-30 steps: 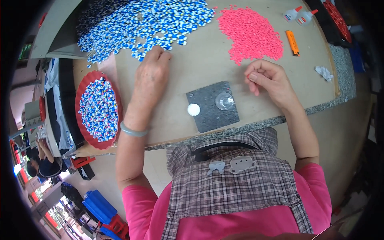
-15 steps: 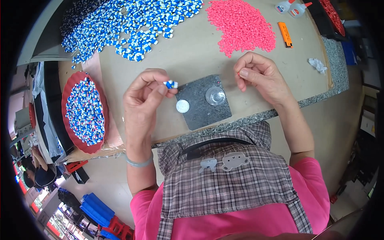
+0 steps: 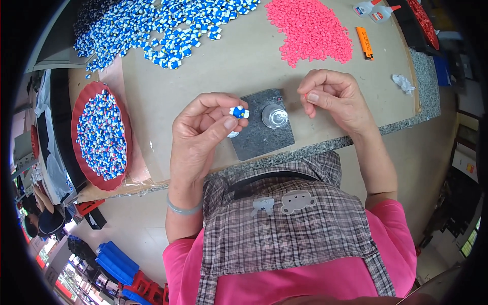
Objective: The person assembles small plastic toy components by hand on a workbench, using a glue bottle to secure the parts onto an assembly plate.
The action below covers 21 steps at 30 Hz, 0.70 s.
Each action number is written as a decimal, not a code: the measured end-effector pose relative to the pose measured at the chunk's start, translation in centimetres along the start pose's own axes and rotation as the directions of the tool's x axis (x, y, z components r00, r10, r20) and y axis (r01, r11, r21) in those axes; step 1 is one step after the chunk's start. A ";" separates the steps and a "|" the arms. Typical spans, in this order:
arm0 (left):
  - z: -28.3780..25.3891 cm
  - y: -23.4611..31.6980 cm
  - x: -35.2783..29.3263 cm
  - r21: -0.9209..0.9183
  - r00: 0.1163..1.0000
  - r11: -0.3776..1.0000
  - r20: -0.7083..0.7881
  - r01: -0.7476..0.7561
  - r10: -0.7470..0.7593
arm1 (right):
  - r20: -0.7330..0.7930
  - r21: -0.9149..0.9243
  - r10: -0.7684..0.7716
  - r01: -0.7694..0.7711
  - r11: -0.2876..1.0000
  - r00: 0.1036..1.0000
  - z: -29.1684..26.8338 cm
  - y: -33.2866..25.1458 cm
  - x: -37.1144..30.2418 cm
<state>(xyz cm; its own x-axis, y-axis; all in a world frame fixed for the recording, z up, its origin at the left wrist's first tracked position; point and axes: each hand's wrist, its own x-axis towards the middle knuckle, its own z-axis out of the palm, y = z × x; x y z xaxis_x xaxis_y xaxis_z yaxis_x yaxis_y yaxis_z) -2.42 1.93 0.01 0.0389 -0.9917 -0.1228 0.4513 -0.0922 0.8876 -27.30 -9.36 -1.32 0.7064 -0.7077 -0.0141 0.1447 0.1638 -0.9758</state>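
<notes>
My left hand [image 3: 201, 129] pinches a small blue-and-white moulded piece [image 3: 239, 112] between thumb and fingers, above the left edge of a dark stone slab [image 3: 262, 142]. Off the slab's right side, my right hand [image 3: 338, 99] is closed in a pinch, with a tiny pink piece [image 3: 306, 96] just showing at the fingertips. On the slab stands a small clear cup [image 3: 275, 117]. A round white disc [image 3: 233, 134] at the slab's left edge is mostly hidden behind my left hand.
Heaps of blue-and-white pieces [image 3: 168, 40] and pink pieces [image 3: 310, 33] lie at the back. A red scalloped tray [image 3: 123, 147] of finished-looking pieces stands left. Far right are an orange lighter [image 3: 364, 43], glue bottles [image 3: 380, 14] and crumpled tissue [image 3: 403, 84]. The granite table edge [image 3: 325, 152] runs in front of me.
My left hand has moved right with the blue-and-white piece, turning it and now covering most of the white disc. The right hand has stayed nearly in place, still pinched.
</notes>
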 end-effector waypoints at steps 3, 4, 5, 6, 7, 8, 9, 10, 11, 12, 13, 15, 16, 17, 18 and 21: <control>0.2 -0.2 -0.1 0.017 1.000 1.000 0.009 0.003 -0.003 | 0.013 -0.020 -0.020 0.020 1.000 1.000 0.1 0.0 -0.1; 0.2 -0.3 -0.1 0.022 1.000 1.000 0.017 0.001 -0.001 | 0.020 -0.029 -0.020 0.021 0.999 1.000 0.1 0.0 -0.1; 0.3 -0.3 -0.1 0.022 1.000 1.000 0.016 0.001 -0.002 | 0.020 -0.029 -0.019 0.020 0.999 1.000 0.2 0.0 -0.1; 0.4 -0.3 -0.2 0.036 1.000 0.999 0.015 0.003 -0.003 | 0.020 -0.032 -0.012 0.013 0.999 1.000 0.2 -0.1 -0.2; 0.5 -0.3 -0.2 0.051 1.000 0.999 0.013 0.004 -0.005 | 0.019 -0.035 -0.005 0.006 0.999 1.000 0.3 -0.1 -0.2; 0.5 -0.3 -0.2 0.051 1.000 0.999 0.012 0.004 -0.005 | 0.020 -0.035 -0.004 0.005 0.999 1.000 0.3 -0.1 -0.3; 0.5 -0.4 -0.3 0.050 1.000 0.999 0.012 0.005 -0.006 | 0.017 -0.040 0.025 -0.024 0.999 1.000 0.4 -0.2 -0.3; 0.4 -0.5 -0.3 0.049 1.000 0.999 0.012 0.006 -0.007 | 0.014 -0.046 0.055 -0.054 0.997 0.998 0.4 -0.3 -0.3; 0.4 -0.6 -0.3 0.047 1.000 0.999 0.010 0.007 -0.007 | 0.015 -0.046 0.056 -0.056 0.997 0.998 0.7 -0.6 -0.4; 0.3 -0.7 -0.3 0.021 1.000 1.000 0.025 0.006 -0.007 | -0.009 -0.018 0.090 -0.090 0.996 0.996 1.0 -1.0 -0.3; 0.2 -0.8 -0.3 -0.005 0.999 1.000 0.039 0.006 -0.006 | -0.031 0.011 0.124 -0.124 0.992 0.992 1.2 -1.2 -0.3; 0.5 -0.8 -0.4 0.007 0.999 1.000 0.034 0.002 -0.002 | 0.015 0.023 0.164 -0.164 0.986 0.986 1.1 -1.5 -0.3; 0.7 -0.8 -0.4 0.021 1.000 1.000 0.029 -0.003 0.002 | 0.063 0.034 0.201 -0.204 0.978 0.978 1.1 -1.6 -0.2; 0.7 -1.0 -0.4 0.021 1.000 1.000 0.029 -0.004 0.003 | 0.063 0.034 0.201 -0.203 0.979 0.978 1.2 -1.7 -0.2; 0.7 -1.1 -0.5 0.034 1.000 0.999 0.029 -0.008 0.007 | 0.067 0.009 0.225 -0.226 0.974 0.972 1.4 -1.7 -0.2; 0.9 -1.2 -0.6 0.057 1.000 0.998 0.027 -0.013 0.011 | 0.064 -0.028 0.263 -0.261 0.965 0.963 1.7 -1.8 -0.3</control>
<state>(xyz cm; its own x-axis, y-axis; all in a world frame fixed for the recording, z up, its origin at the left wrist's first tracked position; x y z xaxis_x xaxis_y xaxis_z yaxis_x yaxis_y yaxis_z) -3.76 2.56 -0.59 0.0202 -0.9947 -0.1010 0.3990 -0.0847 0.9130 -26.61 -8.31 0.82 0.7623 -0.5946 -0.2558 -0.0642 0.3238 -0.9439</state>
